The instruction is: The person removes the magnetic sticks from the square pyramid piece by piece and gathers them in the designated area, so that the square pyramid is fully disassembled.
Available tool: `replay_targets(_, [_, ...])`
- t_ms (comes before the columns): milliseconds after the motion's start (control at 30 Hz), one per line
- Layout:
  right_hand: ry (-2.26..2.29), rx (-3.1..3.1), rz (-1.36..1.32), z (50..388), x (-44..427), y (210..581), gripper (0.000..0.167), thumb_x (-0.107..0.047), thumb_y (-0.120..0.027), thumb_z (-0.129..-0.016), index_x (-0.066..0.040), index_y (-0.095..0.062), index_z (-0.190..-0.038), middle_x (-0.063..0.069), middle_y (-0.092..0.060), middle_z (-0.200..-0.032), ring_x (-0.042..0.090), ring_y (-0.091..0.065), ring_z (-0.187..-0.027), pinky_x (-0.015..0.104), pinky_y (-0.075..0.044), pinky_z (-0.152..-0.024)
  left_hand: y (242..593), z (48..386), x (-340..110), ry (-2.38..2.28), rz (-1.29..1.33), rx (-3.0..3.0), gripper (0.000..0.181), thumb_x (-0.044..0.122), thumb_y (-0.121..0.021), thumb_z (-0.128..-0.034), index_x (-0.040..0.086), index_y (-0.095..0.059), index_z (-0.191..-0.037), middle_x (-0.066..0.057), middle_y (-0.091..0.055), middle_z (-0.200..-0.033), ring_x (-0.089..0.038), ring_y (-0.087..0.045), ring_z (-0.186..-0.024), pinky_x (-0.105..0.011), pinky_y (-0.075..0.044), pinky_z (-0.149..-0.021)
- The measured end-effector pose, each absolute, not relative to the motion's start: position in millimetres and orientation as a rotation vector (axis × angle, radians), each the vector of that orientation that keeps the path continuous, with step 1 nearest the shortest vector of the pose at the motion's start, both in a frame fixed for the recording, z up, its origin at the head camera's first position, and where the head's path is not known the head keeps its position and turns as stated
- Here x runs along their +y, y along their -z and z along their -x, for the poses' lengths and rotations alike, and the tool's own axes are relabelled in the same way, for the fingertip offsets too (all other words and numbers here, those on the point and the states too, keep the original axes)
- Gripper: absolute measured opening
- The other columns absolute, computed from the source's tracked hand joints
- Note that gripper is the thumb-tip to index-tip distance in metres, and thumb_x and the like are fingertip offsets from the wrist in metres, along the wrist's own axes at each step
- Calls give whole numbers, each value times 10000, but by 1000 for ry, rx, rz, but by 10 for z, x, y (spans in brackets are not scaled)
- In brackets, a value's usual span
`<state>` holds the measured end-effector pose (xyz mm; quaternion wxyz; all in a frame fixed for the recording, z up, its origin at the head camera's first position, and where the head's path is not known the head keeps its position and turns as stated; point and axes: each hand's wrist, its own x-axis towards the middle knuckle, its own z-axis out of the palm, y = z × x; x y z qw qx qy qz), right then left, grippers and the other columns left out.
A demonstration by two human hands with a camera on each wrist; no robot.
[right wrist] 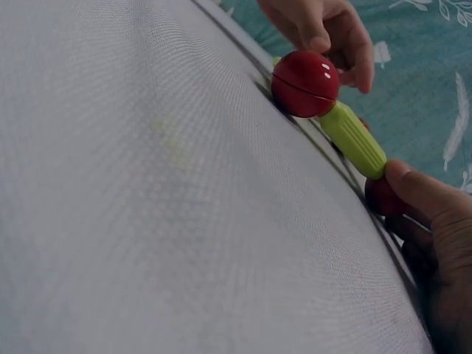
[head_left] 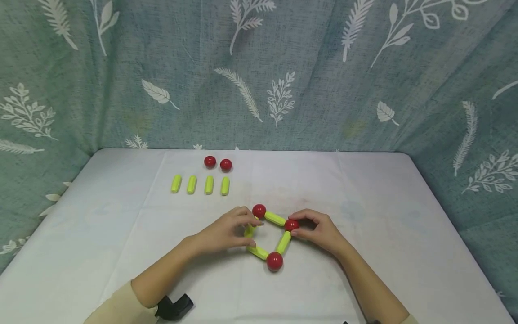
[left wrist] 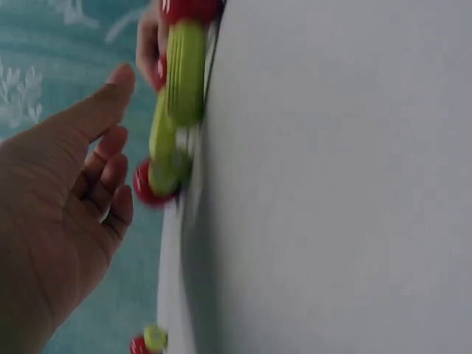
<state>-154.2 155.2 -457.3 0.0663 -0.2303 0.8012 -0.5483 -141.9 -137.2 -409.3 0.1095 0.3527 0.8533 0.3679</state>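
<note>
Red balls and yellow-green rods lie in a four-sided outline on the table. Its balls are the top one [head_left: 259, 210], the right one [head_left: 292, 225] and the bottom one [head_left: 274, 261]; the left corner is partly covered by fingers. My left hand [head_left: 226, 230] [left wrist: 59, 199] is around that corner, thumb and fingers apart, beside the left rod [head_left: 249, 230] and lower-left rod [head_left: 259, 253]. In the left wrist view it holds nothing. My right hand [head_left: 323, 231] [right wrist: 439, 228] pinches the right ball [right wrist: 383, 197] between thumb and fingers, where the upper rod [head_left: 275, 218] and right rod [head_left: 284, 242] meet.
Two loose red balls [head_left: 210, 162] [head_left: 226, 165] stand at the back of the white table [head_left: 364, 189]. Several loose rods [head_left: 192, 185] lie in a row in front of them. A leaf-patterned green curtain [head_left: 307, 72] hangs behind the table.
</note>
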Motion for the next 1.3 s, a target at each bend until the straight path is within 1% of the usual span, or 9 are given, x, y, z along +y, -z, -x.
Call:
replay_targets(233, [1690, 2407, 723, 1538, 1539, 4567, 327, -66, -779, -756, -73, -683, -1069, 60, -678, -1067, 125, -587, -1017, 248, -460, -916, 4161, 1161, -1133, -1017, -1172, 2448, 378, 243, -755, -805, 115, -662, -1148, 57, -624, -1075, -64, -537, -985, -214, -464, -858])
replay_targets(367, [1682, 2408, 720, 1542, 1553, 4569, 320, -102, -785, -758, -91, -687, -1063, 37, -681, -1059, 109, -587, -1018, 252, -455, -926, 4265, 1100, -1081, -950, -1284, 2545, 305, 257, -738, -821, 136, -686, -1097, 91, -632, -1008, -18, -549, -933, -180, -458, -829])
replay_targets(567, [1682, 2407, 742, 1538, 1569, 4586, 315, -158, -785, -768, -113, -689, -1065, 21, -682, -1050, 125, -591, -1012, 270, -461, -925, 4346, 1052, -1056, -836, -1370, 2715, 238, 305, -726, -824, 175, -715, -1023, 115, -606, -916, -5, -533, -841, -149, -437, -763])
replay_targets(767, [1651, 2441, 732, 1528, 1552, 4571, 321, -71, -775, -763, -70, -682, -1071, 59, -681, -1057, 107, -588, -1009, 296, -468, -924, 4340, 1008, -1047, -767, -1374, 2797, 175, 259, -746, -812, 149, -725, -947, 96, -582, -836, -27, -497, -762, -132, -420, -677])
replay_targets(900, [1630, 2467, 708, 1523, 1543, 4572, 328, -6, -763, -753, -33, -677, -1068, 97, -679, -1054, 116, -587, -1004, 330, -473, -923, 4345, 992, -1049, -813, -1245, 2797, 149, 268, -736, -824, 155, -717, -918, 100, -574, -834, -24, -498, -760, -140, -432, -674])
replay_targets(967, [1617, 2470, 696, 1522, 1541, 4569, 329, -26, -767, -758, -53, -679, -1074, 75, -679, -1060, 108, -584, -1007, 316, -473, -924, 4347, 980, -1076, -869, -1125, 2778, 193, 285, -742, -817, 158, -706, -959, 105, -584, -871, -20, -500, -783, -166, -450, -704])
replay_targets(1067, [1619, 2451, 690, 1525, 1542, 4571, 324, -84, -774, -769, -94, -684, -1080, 34, -679, -1066, 113, -582, -1018, 299, -469, -930, 4357, 951, -1155, -933, -970, 2789, 241, 302, -768, -784, 187, -685, -978, 127, -579, -896, -15, -492, -771, -190, -452, -691])
replay_targets(1200, [1641, 2418, 681, 1532, 1556, 4571, 324, -161, -787, -768, -129, -690, -1075, 5, -678, -1063, 136, -584, -1025, 301, -467, -934, 4403, 897, -1292, -962, -837, 2885, 156, 300, -787, -758, 262, -663, -844, 184, -530, -854, 18, -471, -708, -175, -429, -621])
replay_targets(1300, [1647, 2413, 670, 1524, 1564, 4567, 329, -175, -788, -768, -131, -689, -1079, 6, -677, -1065, 138, -584, -1022, 292, -470, -927, 4427, 870, -1370, -978, -765, 2935, 151, 292, -789, -757, 291, -638, -755, 210, -502, -815, 39, -456, -680, -170, -420, -605])
